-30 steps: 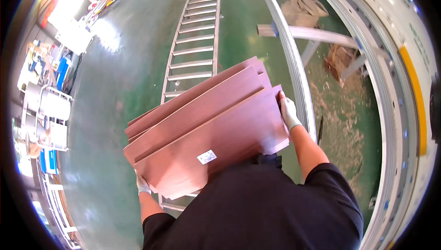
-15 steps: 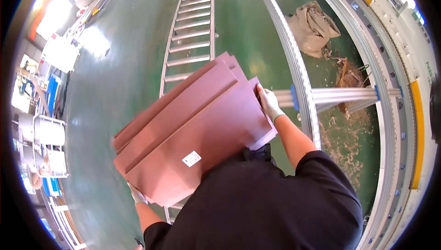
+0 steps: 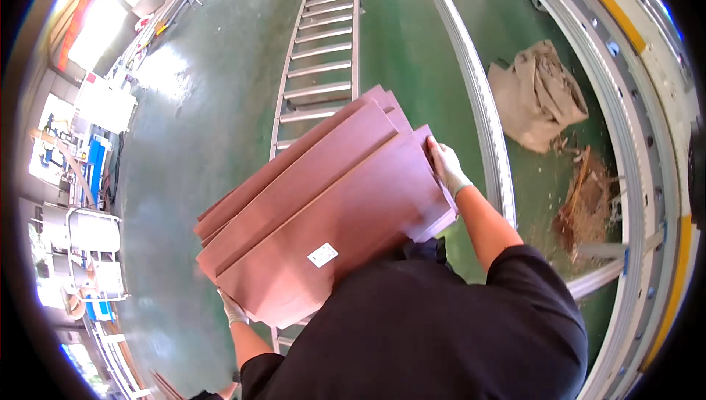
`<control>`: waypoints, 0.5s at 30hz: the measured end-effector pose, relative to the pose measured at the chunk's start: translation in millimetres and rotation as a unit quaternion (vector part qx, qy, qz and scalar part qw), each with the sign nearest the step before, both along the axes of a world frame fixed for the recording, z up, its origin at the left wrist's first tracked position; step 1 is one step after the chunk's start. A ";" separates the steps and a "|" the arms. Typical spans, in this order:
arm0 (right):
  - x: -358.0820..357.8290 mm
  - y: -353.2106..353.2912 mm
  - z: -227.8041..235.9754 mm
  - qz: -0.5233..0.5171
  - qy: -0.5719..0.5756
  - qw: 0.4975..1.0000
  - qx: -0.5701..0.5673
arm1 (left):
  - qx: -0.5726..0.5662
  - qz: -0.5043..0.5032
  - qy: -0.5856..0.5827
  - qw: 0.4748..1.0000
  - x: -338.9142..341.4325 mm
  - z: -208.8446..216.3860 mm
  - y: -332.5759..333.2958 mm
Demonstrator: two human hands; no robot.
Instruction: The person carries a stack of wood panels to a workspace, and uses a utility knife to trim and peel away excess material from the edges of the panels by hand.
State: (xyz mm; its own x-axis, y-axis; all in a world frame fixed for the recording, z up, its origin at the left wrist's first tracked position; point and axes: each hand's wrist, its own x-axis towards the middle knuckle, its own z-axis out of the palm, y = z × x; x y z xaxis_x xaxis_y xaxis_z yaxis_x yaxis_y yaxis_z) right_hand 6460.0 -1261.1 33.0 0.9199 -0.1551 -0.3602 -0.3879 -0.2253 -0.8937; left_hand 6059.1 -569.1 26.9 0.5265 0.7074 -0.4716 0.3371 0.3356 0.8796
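Observation:
Against my front I carry a slanted stack of several flat reddish-brown panels (image 3: 294, 216). They are fanned out so their long edges show in steps, and a small white label (image 3: 323, 255) is stuck on the top one. My left hand (image 3: 234, 309), in a pale glove, grips the lower-left corner, its fingers partly hidden beneath. At the upper-right end my right hand (image 3: 446, 165), also gloved, is closed around the short edge with its thumb on top.
A ladder-like metal frame (image 3: 318, 73) runs ahead over the green floor (image 3: 198, 135). To the right are a metal rail (image 3: 474, 84), a beige sack (image 3: 540, 95), and a scrap pile (image 3: 585, 209) beside a long machine bed (image 3: 632, 128). Racks and equipment (image 3: 95, 231) line the left.
The sack, scrap pile and cross rail have shifted lower in view as I move forward along the ladder-like frame. The panels stay in both hands at much the same slant.

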 end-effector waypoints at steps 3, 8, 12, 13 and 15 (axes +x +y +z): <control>128.3 -37.0 -35.5 -0.041 -0.023 0.997 0.056 | -0.036 0.012 -0.013 0.999 144.6 -10.4 -25.0; 277.3 -41.9 -47.4 -0.053 -0.008 0.990 0.127 | -0.004 -0.017 -0.025 1.000 310.5 -39.1 -12.8; 411.3 -73.6 -16.2 -0.091 -0.030 0.995 -0.011 | -0.069 0.028 -0.033 0.997 522.8 -16.2 -88.7; 452.6 -85.4 -24.9 -0.106 -0.055 0.992 0.034 | -0.083 -0.019 -0.053 0.995 562.9 -24.6 -62.6; 525.0 -90.1 -13.2 -0.131 -0.017 0.985 0.108 | -0.098 -0.062 -0.074 0.990 651.7 -21.6 -40.7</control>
State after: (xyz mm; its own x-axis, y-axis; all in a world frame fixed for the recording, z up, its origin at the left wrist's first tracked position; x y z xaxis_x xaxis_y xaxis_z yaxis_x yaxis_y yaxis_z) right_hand 6985.0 -1351.1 19.9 0.8710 -0.3118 -0.3797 -0.3757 0.0756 -0.9237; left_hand 6710.8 -609.8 5.3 0.6777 0.5347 -0.5048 0.2589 0.4690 0.8444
